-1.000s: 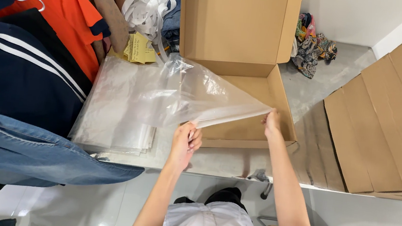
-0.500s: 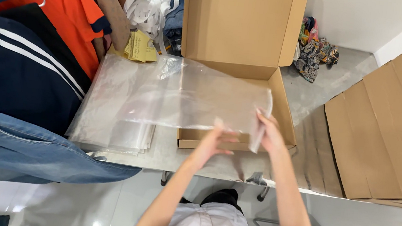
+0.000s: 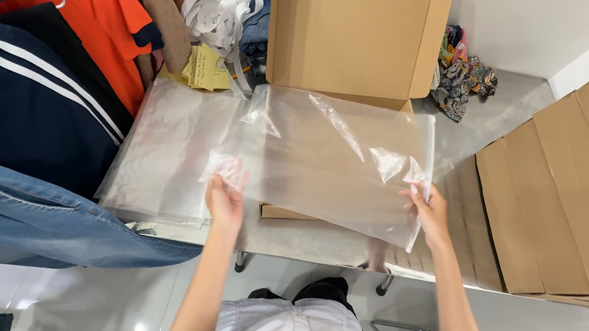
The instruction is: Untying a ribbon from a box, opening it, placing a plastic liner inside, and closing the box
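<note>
I hold a clear plastic bag [image 3: 332,158] spread flat above an open cardboard box [image 3: 355,40]. My left hand [image 3: 225,198] grips the bag's near left corner. My right hand [image 3: 431,216] pinches its right edge, where a white zip strip runs. The bag covers most of the box's tray; only the upright lid and a bit of the front wall [image 3: 282,213] show.
A stack of clear bags [image 3: 164,159] lies left of the box on the grey table. Hanging clothes, orange, navy and denim [image 3: 26,217], crowd the left. Flattened cardboard sheets [image 3: 570,180] lie at the right. Yellow notes [image 3: 206,69] and white ribbon sit behind.
The bag has been turned and opened out flat over the box. My hands moved apart, the left going left to the bag's corner, the right staying at the right edge.
</note>
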